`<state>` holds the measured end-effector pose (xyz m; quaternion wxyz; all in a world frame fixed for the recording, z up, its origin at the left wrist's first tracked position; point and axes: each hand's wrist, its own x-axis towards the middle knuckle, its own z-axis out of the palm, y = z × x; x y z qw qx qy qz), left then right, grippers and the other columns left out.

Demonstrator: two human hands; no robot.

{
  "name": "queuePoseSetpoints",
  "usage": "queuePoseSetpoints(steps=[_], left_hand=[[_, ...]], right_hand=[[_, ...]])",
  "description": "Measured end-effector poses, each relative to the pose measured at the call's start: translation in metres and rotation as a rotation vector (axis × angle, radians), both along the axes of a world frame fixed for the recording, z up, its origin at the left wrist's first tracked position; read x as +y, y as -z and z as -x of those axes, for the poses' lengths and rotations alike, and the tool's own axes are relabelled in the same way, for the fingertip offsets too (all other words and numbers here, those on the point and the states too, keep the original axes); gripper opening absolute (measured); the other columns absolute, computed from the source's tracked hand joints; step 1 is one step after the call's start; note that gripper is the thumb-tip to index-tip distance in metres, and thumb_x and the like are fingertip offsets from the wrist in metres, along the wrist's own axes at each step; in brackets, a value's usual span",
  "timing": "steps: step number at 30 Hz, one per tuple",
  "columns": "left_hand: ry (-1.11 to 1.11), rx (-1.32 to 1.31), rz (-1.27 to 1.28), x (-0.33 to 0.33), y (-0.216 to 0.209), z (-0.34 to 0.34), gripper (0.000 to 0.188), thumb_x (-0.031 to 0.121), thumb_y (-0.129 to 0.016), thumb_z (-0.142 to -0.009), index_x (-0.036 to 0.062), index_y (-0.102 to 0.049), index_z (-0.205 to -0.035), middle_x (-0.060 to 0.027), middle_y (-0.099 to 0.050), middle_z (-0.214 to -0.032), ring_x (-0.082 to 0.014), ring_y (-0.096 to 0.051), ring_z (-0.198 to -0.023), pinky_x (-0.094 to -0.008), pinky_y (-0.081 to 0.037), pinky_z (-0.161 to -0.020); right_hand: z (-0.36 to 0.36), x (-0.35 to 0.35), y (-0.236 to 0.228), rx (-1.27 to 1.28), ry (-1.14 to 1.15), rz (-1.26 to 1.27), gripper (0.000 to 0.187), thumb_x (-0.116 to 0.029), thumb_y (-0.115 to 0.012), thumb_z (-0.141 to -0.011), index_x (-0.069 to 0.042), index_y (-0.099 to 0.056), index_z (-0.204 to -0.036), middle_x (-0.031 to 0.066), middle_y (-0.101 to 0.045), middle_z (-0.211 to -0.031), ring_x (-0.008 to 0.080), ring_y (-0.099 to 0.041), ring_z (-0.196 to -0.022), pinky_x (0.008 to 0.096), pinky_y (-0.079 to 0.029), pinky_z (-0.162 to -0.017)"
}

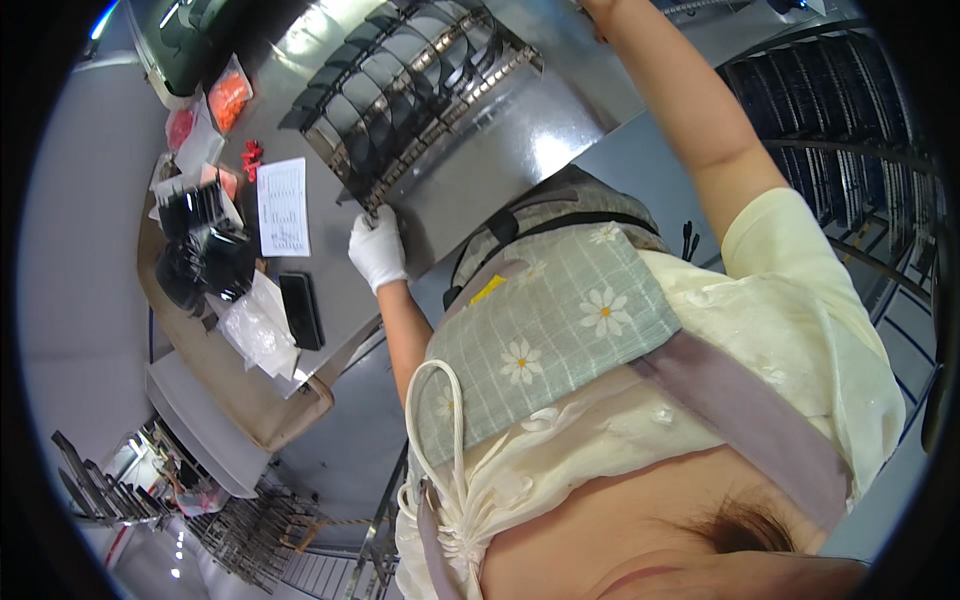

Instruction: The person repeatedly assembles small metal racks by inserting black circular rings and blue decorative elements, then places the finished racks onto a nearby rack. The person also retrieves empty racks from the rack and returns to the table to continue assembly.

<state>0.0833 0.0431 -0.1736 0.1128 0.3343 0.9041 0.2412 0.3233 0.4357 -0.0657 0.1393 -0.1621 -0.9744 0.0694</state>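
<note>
A metal rack (462,104) with rows of dark, curved, glossy pieces (375,145) lies across the steel table. My left hand (378,250), in a white glove, is at the rack's near left corner, with its fingers closed around the end of the frame. Up at the top edge of the picture, my right hand (598,14) is mostly cut off. Its fingers are hidden, and whether it touches anything does not show. The bare right forearm reaches past the rack's right end.
Left of the rack lie a printed sheet (283,207), a black phone (301,310), red clips (251,158), a bag of orange parts (229,98) and black wrapped pieces (222,255). The steel table (520,150) ends just before my body. Tall racks (830,130) stand at the right.
</note>
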Motion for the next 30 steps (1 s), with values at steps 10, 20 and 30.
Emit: queuePoseSetpoints(steps=[10, 20, 30], left_hand=[[0.066, 0.156, 0.104, 0.009, -0.023, -0.001, 0.032, 0.037, -0.065, -0.094, 0.0061, -0.075, -0.094, -0.0231, -0.072, -0.087, -0.0432, -0.070, -0.085, -0.0509, -0.055, -0.079], [0.300, 0.085, -0.102, 0.027, -0.064, 0.016, 0.089, 0.020, -0.093, -0.066, -0.0002, -0.053, -0.142, -0.0202, -0.044, -0.156, -0.0434, -0.046, -0.140, -0.0460, -0.041, -0.116], [-0.078, -0.737, -0.688, -0.036, -0.145, 0.002, 0.057, 0.029, -0.081, -0.080, -0.0015, -0.066, -0.124, -0.0086, -0.071, -0.112, -0.0205, -0.068, -0.101, -0.0347, -0.054, -0.092]], right_hand=[[-0.024, -0.111, 0.009, -0.478, 0.413, 0.480, 0.025, -0.019, -0.064, -0.086, -0.006, -0.077, -0.103, 0.0204, -0.075, -0.103, 0.0395, -0.073, -0.096, 0.0486, -0.058, -0.086], [0.047, 0.076, 0.003, -0.091, 0.304, 0.831, 0.034, -0.030, -0.059, -0.092, -0.011, -0.072, -0.118, 0.0185, -0.073, -0.114, 0.0356, -0.068, -0.110, 0.0441, -0.051, -0.097], [0.193, 0.201, 0.111, -0.193, 0.583, 0.460, 0.040, -0.029, -0.049, -0.096, -0.008, -0.070, -0.123, 0.0226, -0.069, -0.125, 0.0402, -0.068, -0.113, 0.0507, -0.053, -0.097]])
